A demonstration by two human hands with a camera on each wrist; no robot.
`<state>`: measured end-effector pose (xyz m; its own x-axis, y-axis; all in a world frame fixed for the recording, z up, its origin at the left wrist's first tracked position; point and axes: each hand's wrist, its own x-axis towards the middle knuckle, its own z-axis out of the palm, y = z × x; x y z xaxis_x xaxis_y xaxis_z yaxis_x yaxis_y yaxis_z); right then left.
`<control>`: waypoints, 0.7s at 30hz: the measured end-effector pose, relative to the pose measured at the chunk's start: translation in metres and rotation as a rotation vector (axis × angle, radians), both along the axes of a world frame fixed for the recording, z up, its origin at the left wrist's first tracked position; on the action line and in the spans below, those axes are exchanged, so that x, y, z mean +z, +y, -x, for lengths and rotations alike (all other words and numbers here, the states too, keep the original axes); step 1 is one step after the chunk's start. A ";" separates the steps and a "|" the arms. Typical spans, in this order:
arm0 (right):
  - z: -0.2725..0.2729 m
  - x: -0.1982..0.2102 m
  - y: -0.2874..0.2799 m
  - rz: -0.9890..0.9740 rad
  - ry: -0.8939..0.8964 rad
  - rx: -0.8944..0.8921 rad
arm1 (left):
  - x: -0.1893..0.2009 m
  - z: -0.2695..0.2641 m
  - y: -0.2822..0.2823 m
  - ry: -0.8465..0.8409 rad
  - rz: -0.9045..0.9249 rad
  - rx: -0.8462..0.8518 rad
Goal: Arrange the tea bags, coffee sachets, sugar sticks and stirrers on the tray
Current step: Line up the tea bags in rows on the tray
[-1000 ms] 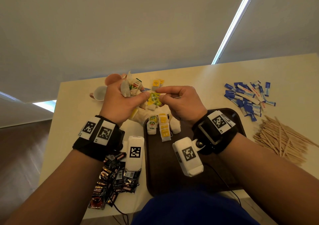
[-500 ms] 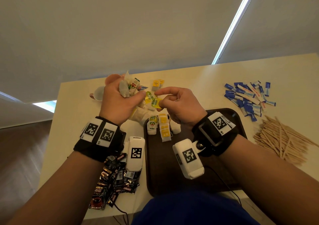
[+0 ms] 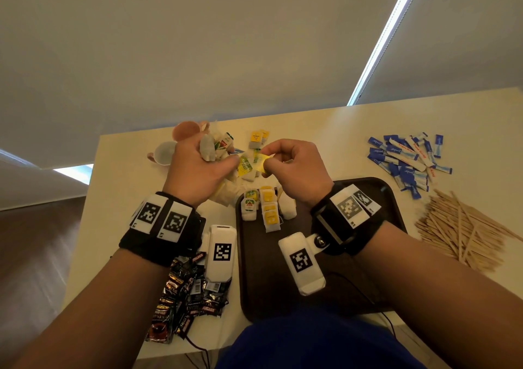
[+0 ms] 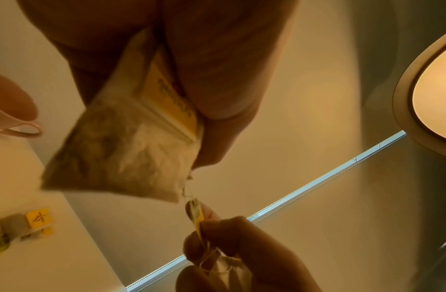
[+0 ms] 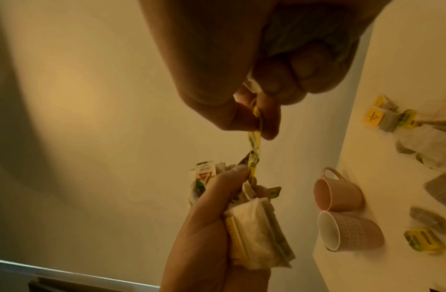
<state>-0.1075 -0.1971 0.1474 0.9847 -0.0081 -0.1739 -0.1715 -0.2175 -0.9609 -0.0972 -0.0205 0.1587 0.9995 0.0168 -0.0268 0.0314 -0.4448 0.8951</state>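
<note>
table | on it: tray, tea bags, sugar sticks, stirrers, coffee sachets, cups

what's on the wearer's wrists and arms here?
Both forearms bare, no sleeves. The left hand and right hand each have a black wrist strap carrying white square-code tags, plus a white rounded camera pod with its own code. A thin black cable trails from the right one.

Office pantry, table, cups, blinds
</note>
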 end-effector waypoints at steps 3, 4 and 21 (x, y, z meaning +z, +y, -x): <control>-0.003 -0.007 -0.002 0.059 -0.070 -0.040 | 0.002 0.002 -0.001 0.070 0.059 -0.046; -0.004 -0.009 -0.003 0.073 -0.086 -0.051 | 0.002 0.003 -0.001 0.096 0.081 -0.064; -0.006 -0.025 -0.014 0.018 -0.033 -0.121 | -0.006 0.004 0.006 0.188 0.260 -0.081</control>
<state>-0.1017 -0.2114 0.1227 0.9815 -0.1299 -0.1405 -0.1661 -0.2149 -0.9624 -0.1013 -0.0147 0.1527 0.9745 -0.0945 -0.2034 0.1802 -0.2101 0.9609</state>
